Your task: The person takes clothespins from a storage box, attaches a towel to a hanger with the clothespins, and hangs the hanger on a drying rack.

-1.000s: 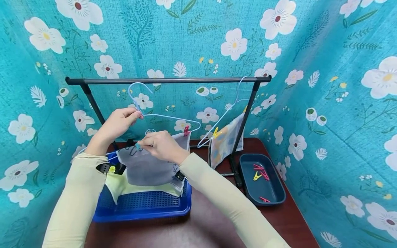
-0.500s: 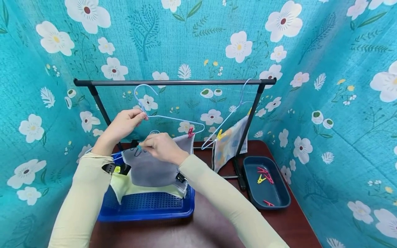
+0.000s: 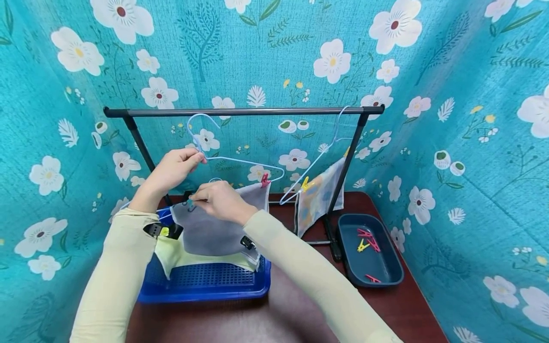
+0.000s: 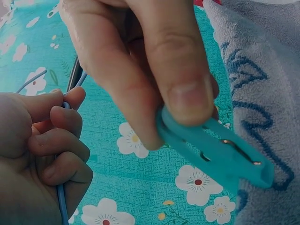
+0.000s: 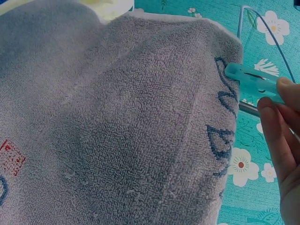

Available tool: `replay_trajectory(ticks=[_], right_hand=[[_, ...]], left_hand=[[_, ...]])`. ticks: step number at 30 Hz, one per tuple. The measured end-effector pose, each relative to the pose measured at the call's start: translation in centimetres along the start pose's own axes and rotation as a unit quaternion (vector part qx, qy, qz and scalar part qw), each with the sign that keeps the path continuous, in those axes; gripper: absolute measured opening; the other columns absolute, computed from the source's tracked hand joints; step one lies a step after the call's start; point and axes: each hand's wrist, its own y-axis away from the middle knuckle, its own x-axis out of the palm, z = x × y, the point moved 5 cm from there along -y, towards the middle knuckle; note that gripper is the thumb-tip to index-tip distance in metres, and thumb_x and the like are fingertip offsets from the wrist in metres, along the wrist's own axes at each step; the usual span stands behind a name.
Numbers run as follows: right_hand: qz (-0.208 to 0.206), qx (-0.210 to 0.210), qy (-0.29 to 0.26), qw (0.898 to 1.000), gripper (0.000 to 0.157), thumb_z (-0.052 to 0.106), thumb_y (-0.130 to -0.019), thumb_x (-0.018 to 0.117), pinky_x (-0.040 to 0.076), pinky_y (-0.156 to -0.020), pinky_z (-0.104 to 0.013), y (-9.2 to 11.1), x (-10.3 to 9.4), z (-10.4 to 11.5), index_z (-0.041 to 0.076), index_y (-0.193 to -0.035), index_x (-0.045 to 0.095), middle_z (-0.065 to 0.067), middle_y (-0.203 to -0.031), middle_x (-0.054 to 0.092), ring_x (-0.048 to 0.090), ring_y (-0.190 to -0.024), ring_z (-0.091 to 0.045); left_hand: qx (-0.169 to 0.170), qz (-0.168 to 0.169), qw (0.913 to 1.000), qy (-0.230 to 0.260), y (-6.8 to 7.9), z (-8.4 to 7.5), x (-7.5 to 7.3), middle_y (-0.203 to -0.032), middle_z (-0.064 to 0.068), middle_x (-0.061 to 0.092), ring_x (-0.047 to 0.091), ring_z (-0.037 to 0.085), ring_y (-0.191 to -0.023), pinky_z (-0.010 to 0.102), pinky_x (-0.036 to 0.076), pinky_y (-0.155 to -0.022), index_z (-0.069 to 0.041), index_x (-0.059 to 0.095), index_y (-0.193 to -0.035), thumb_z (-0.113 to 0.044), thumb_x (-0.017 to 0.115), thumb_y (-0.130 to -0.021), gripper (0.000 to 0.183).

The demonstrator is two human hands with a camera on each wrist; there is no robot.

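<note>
My left hand (image 3: 171, 169) grips a light blue wire hanger (image 3: 244, 162) just under its hook, in front of the rack. A grey towel (image 5: 140, 103) with blue lettering hangs from the hanger's right end by a red clothespin (image 3: 265, 180). Below the left hand, my right hand (image 3: 225, 202) pinches a teal clothespin (image 4: 211, 150) between thumb and fingers. In both wrist views the clothespin's tip overlaps the towel's lettered edge; how firmly it bites cannot be told. The hanger's wire passes apart from the clothespin in the right wrist view.
A black rack bar (image 3: 266, 112) bears another hanger (image 3: 317, 155) with a patterned cloth (image 3: 319, 197) on yellow clothespins (image 3: 305, 183). Under the towel stands a blue basket (image 3: 206, 293) with pale yellow cloth (image 3: 195, 260). A dark tray (image 3: 379, 264) at right holds red and yellow clothespins (image 3: 362, 246).
The head view has shifted slightly. Relative to the left hand, the right hand with the teal clothespin has moved a little to the left. Both hands keep their holds.
</note>
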Motion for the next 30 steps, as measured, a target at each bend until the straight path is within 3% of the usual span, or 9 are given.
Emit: replay_trajectory(ticks=[7,17,25,30], right_hand=[[0.012,0.001,0.021,1.0,0.013,0.013,-0.086,0.071,0.045,-0.072,-0.016,-0.3,0.2,0.2,0.01,-0.097,0.076,0.003,-0.086,0.069,0.063,-0.075,-0.006],[0.057,0.019,0.017,0.998,0.016,0.009,-0.087,0.068,0.045,-0.075,-0.016,-0.6,1.0,0.1,0.009,-0.101,0.075,0.001,-0.09,0.068,0.064,-0.082,-0.009],[0.103,0.059,0.02,0.993,0.022,0.017,-0.087,0.07,0.043,-0.071,-0.014,-1.0,1.3,0.1,0.01,-0.107,0.073,0.003,-0.09,0.065,0.058,-0.075,-0.003],[0.126,0.075,0.03,0.989,0.027,0.021,-0.089,0.068,0.044,-0.078,-0.017,-1.0,1.5,0.3,0.011,-0.114,0.069,0.002,-0.099,0.064,0.061,-0.085,-0.008]], left_hand=[[0.004,0.006,1.0,-0.002,0.0,-0.2,0.0,-0.076,0.011,0.044,0.034,0.024,-0.061,0.035,0.03,-0.057,-0.004,0.062,-0.102,-0.038,0.038,-0.102,0.041],[0.001,-0.011,0.9997,0.02,-0.1,0.0,0.0,-0.072,0.015,0.042,0.032,0.025,-0.059,0.035,0.029,-0.056,-0.005,0.062,-0.098,-0.036,0.04,-0.102,0.038],[-0.002,0.002,0.9999,0.016,0.0,0.1,-0.1,-0.072,0.01,0.042,0.032,0.025,-0.059,0.037,0.032,-0.06,-0.005,0.062,-0.099,-0.04,0.039,-0.101,0.042],[-0.004,0.008,0.9998,0.016,0.1,0.2,0.1,-0.069,0.009,0.041,0.033,0.023,-0.057,0.038,0.034,-0.063,-0.005,0.062,-0.1,-0.038,0.04,-0.101,0.04]])
